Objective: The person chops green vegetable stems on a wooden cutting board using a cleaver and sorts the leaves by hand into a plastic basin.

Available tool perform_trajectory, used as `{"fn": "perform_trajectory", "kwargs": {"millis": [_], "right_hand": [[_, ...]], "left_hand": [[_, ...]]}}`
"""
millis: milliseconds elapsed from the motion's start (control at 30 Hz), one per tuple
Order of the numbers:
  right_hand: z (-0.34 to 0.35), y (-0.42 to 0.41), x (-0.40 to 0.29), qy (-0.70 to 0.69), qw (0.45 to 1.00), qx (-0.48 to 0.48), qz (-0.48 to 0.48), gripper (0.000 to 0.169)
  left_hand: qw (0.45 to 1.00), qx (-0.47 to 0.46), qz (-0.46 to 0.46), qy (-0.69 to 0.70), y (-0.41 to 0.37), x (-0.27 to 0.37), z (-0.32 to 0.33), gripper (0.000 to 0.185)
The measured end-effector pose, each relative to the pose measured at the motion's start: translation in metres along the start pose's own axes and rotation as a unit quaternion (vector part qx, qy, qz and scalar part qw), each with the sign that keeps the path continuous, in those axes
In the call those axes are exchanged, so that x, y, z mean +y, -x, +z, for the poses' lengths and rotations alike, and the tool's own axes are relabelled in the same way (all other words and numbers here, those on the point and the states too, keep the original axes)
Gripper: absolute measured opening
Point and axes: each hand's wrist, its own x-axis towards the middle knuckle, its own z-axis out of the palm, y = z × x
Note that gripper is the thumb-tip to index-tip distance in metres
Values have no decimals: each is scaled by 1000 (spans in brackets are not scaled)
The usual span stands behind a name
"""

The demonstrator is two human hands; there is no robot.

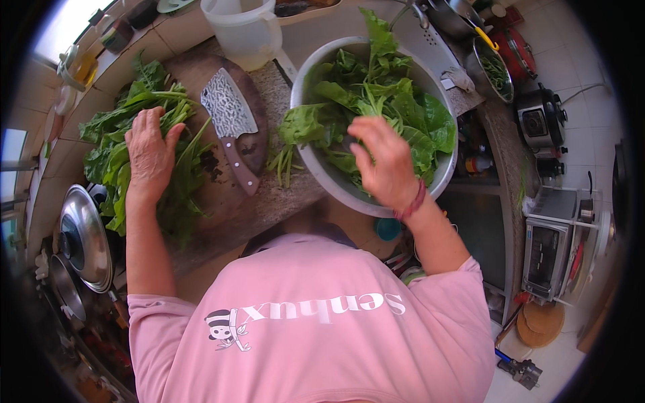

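My left hand (151,146) rests on a heap of leafy greens (118,161) at the left of a round wooden chopping board (201,60). A cleaver (229,106) with a patterned blade and brown riveted handle lies flat on the board, to the right of that hand. My right hand (378,156) hangs over a large metal basin (302,85) holding more greens (403,101); its fingers are bent, and whether they pinch a leaf cannot be told. Some stems (284,166) lean over the basin's left rim onto the stone counter.
Behind the board stands a translucent plastic jug (244,40). A pan lid (85,237) is at the left. Right of the basin are a metal bowl of green vegetables (494,70), a pressure cooker (539,118) and a toaster oven (546,257). The counter's front edge runs before me.
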Motion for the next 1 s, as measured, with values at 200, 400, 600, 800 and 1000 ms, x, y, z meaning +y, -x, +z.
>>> {"fn": "perform_trajectory", "kwargs": {"millis": [200,400,600,800,1000], "right_hand": [[-14,-1,65,281,943,-179,-7,26],[-27,10,72,333,919,-206,51,25],[15,-25,47,82,982,-166,-25,38],[64,-21,56,-1,971,-213,104,31],[15,1,2,-47,992,-118,9,26]], "left_hand": [[999,-18,14,36,0,12,-13,25],[998,-44,45,-20,12,26,-13,21],[998,-37,48,6,16,37,-11,21],[994,-11,32,107,14,68,-21,18],[889,-150,-38,431,11,133,-28,15]]}}
